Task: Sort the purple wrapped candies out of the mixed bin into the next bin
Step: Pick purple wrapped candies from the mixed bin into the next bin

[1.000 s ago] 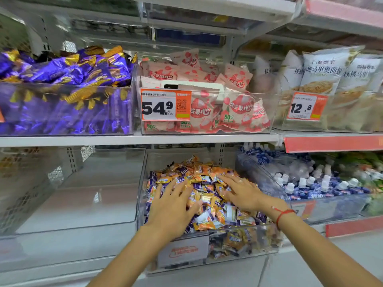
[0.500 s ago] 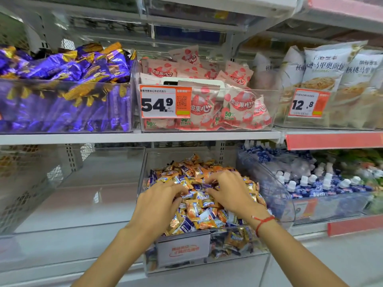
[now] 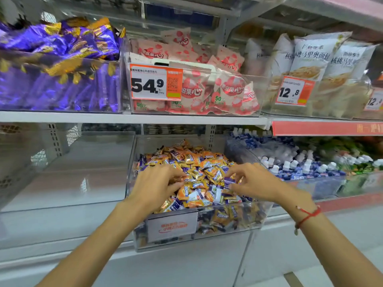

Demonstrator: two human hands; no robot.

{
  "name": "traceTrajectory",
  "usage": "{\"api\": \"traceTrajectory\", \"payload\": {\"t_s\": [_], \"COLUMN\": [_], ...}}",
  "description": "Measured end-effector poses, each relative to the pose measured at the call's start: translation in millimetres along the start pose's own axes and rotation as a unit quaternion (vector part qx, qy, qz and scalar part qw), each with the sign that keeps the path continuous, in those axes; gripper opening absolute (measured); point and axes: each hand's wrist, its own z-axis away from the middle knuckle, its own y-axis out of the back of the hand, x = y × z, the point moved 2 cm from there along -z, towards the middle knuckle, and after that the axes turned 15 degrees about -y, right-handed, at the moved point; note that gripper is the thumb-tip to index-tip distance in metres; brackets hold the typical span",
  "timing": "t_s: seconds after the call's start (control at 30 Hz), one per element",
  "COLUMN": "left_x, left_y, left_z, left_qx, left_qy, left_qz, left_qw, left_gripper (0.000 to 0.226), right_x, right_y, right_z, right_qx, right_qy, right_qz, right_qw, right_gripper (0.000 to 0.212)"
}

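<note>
Both hands are down in the mixed bin, a clear box on the lower shelf heaped with orange and purple wrapped candies. Left hand lies over the left part of the pile with its fingers curled, the tips pinching at a gold-orange wrapper near the middle of the heap. Right hand is over the right part, fingers bent, thumb and forefinger closed on a purple wrapped candy that sits at the top of the pile, touching its neighbours. A red string bracelet circles the right wrist. Just left of the mixed bin stands the next bin, clear-walled. To the right, another clear bin holds small bottles with white caps. On the shelf above sit a bin of purple and gold packets, a bin of pink pouches with a price tag reading 54.9, and pale bags tagged 12.8.
</note>
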Motion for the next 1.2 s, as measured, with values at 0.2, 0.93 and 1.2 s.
{"api": "traceTrajectory", "payload": {"t_s": [0.2, 0.93, 1.2], "left_x": [-4.5, -2.3, 22.0], "left_y": [-2.6, 29.9, 15.6], "left_z": [1.1, 30.5, 1.9], "left_qx": [-0.039, 0.007, 0.104], "left_qy": [0.016, 0.075, 0.103], "left_qz": [0.134, 0.010, 0.445], "left_qw": [0.990, 0.997, 0.884], "left_gripper": [0.048, 0.024, 0.055], "right_x": [-11.2, -13.8, -56.0], "right_y": [-25.6, -9.7, -10.7], "right_z": [-6.1, -6.2, 5.1], "right_qx": [-0.044, -0.010, -0.108], "right_qy": [0.056, 0.020, -0.042], "right_qz": [-0.017, -0.324, -0.571], "right_qw": [0.997, 0.946, 0.813], "right_gripper": [0.047, 0.020, 0.030]}}
